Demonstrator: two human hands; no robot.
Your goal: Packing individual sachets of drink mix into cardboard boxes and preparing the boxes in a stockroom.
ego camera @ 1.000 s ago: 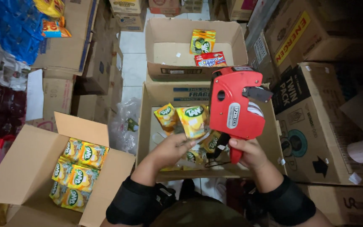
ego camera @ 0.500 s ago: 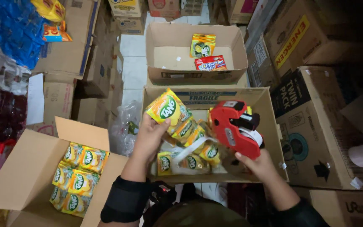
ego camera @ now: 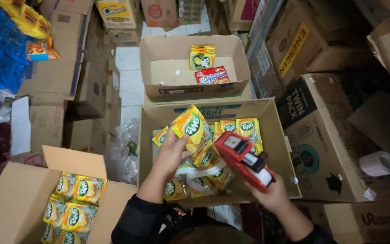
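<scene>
Head view: over the open brown cardboard box (ego camera: 276, 135) of yellow-green drink sachets, the left hand (ego camera: 171, 151) grips one yellow-green foil sachet (ego camera: 191, 128) above the box's middle, while the right hand (ego camera: 274, 196) clasps a red plastic price-label gun (ego camera: 243, 158) just right of it.

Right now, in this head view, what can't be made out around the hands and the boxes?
- Middle box: its floor, buried under yellow sachets.
- Right hand: fingers wrapped behind the red label gun.
- Left hand: palm side, pressed against a sachet.
- Left box: its near corner, cut off by the frame's bottom edge.
</scene>
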